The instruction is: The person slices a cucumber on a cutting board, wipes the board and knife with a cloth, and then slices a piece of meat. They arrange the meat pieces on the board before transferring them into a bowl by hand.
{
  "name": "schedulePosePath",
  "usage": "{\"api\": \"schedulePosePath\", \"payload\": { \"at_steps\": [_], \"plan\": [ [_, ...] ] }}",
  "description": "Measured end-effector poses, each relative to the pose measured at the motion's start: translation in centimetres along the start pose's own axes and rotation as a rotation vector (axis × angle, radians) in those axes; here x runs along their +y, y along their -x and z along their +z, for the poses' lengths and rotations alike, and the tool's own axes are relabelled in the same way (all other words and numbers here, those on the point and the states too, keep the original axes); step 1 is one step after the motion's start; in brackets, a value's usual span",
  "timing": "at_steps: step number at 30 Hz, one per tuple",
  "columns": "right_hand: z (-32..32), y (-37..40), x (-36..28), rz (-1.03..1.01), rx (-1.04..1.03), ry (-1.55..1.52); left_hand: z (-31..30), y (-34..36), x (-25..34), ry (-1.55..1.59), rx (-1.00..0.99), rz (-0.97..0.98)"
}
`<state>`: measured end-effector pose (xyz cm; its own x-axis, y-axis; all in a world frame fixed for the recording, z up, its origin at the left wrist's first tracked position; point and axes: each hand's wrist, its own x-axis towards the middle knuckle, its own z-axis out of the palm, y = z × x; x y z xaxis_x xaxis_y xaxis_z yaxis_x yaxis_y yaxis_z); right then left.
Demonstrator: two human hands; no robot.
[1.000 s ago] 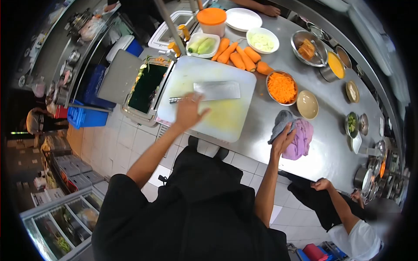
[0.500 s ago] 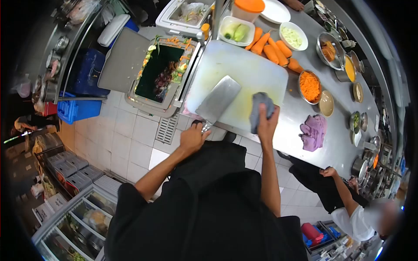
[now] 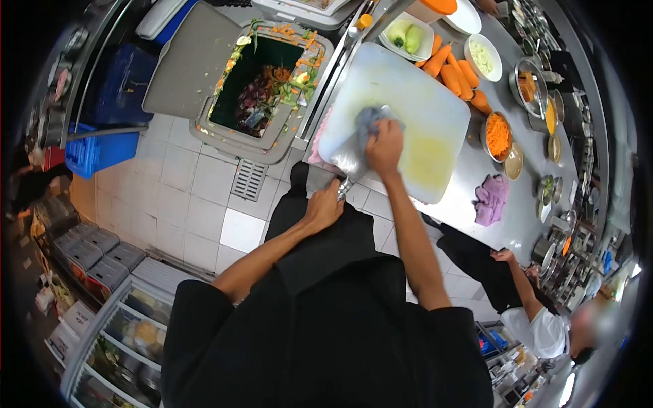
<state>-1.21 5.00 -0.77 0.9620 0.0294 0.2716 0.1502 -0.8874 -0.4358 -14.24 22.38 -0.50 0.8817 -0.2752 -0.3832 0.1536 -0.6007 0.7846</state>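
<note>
My left hand (image 3: 325, 204) is closed round the handle of a wide metal cleaver (image 3: 350, 158), whose blade lies over the near left part of the white cutting board (image 3: 422, 102). Pressed on the blade is a grey-blue cloth (image 3: 369, 121), which my right hand (image 3: 386, 144) grips. The cloth and my right hand hide much of the blade. Yellow stains mark the board. Beyond it lie whole carrots (image 3: 450, 78) and a container of green vegetables (image 3: 406, 37). Grated carrot (image 3: 498, 134) fills a metal bowl to the right.
An open waste bin (image 3: 204, 136) with peelings stands left of the counter. A purple cloth (image 3: 491, 200) lies on the steel counter (image 3: 462, 221). Several bowls line the right side. A co-worker (image 3: 537, 326) stands at the lower right, one hand (image 3: 503, 255) by the counter edge.
My right hand has carried the grey-blue cloth leftward from the board onto the cleaver blade. My left hand still holds the handle. The view has shifted, so the bin and board appear displaced.
</note>
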Motion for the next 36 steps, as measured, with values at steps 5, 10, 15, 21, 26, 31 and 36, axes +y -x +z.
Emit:
{"api": "schedulePosePath", "payload": {
  "at_steps": [5,10,15,21,26,31,36],
  "plan": [
    [-0.2,-5.6,4.3,0.095,0.127,0.177,0.1,0.2,-0.1,-0.028,0.002,-0.012],
    [-0.5,5.6,-4.3,-0.183,-0.081,-0.161,-0.3,0.1,-0.3,-0.007,-0.011,-0.028],
    [0.1,-5.1,2.2,0.010,0.109,0.168,0.2,0.5,-0.7,-0.032,-0.015,-0.031],
    [-0.2,5.7,-3.5,-0.171,-0.124,-0.083,-0.2,-0.4,-1.4,-0.059,-0.065,-0.063],
    [-3.8,0.0,1.3,0.092,0.280,-0.053,-3.1,-0.4,1.3,0.274,-0.294,-0.044],
    [-12.8,-4.3,4.7,0.366,0.403,-0.109,-5.5,-0.8,0.2,1.566,-1.008,-0.354],
    [-7.2,-0.2,8.6,0.269,0.049,0.361,-3.6,-2.0,-4.5,2.000,-1.172,-0.231]
  ]
}}
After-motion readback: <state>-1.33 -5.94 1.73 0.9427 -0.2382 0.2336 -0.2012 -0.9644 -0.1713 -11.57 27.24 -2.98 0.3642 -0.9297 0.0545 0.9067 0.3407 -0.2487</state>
